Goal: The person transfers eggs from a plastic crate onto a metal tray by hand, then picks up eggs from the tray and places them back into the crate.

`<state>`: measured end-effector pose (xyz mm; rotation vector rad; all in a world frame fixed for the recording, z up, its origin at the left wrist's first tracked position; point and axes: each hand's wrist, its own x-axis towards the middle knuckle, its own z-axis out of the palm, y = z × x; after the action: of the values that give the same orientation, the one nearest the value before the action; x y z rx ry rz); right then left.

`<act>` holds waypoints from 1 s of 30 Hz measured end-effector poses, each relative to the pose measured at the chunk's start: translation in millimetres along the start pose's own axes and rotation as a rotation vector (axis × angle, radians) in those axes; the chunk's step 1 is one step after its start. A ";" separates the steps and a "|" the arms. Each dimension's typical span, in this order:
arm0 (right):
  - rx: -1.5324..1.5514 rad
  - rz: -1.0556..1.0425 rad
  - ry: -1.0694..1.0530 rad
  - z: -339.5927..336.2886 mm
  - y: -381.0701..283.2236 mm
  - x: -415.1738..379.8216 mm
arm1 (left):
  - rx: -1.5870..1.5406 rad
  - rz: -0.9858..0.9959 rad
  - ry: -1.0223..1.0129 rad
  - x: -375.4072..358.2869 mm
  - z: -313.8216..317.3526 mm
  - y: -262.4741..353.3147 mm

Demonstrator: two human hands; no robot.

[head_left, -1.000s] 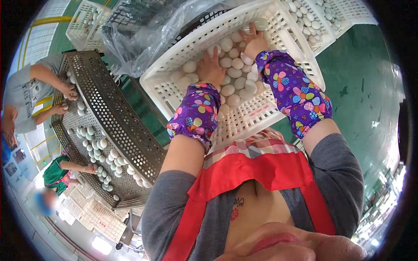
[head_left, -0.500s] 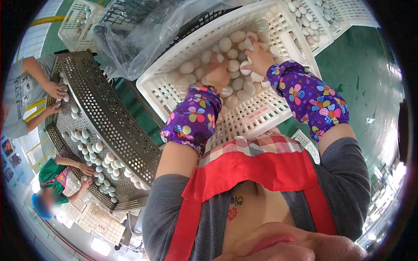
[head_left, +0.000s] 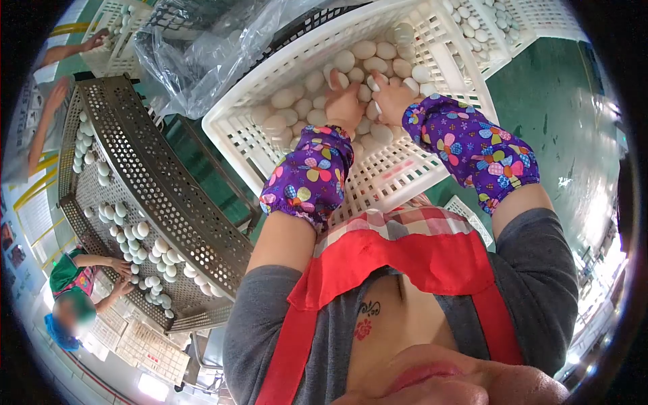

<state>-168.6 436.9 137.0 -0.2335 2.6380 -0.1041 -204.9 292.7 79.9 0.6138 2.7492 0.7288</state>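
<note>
A white plastic crate (head_left: 233, 128) full of pale eggs (head_left: 344, 61) sits tilted in front of my body. Both of my hands reach down into it, side by side among the eggs. My left hand (head_left: 343, 106) has its fingers curled round an egg near the middle of the pile. Just to the right, my right hand (head_left: 393, 101) grips an egg (head_left: 373, 83) between thumb and fingers. My palms hide part of what lies beneath them. Purple flowered sleeves cover both forearms.
On the left stands a perforated metal sorting table (head_left: 145, 145) with several eggs; two people work along its far side. Clear plastic sheeting (head_left: 202, 57) lies behind the crate. More egg-filled white crates (head_left: 503, 50) stand at the upper right, above green floor.
My hands have drawn closer together in the crate, the right one moving left. At the metal table, the upper co-worker's hands have left the eggs, one reaching toward a crate behind.
</note>
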 end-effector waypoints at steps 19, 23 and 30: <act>0.283 -0.012 0.074 30.8 34.9 -24.1 | 0.157 0.075 -0.074 2.9 38.4 -5.9; 0.209 -0.120 0.076 33.5 64.3 -20.8 | 0.054 -0.115 -0.300 12.5 35.0 5.1; 0.885 0.148 0.014 19.0 58.7 -22.5 | 0.164 -0.040 0.122 -2.8 30.3 -2.2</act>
<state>-148.7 498.0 123.9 0.2621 2.3430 -1.1705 -193.4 302.5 53.4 0.5624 2.9462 0.5531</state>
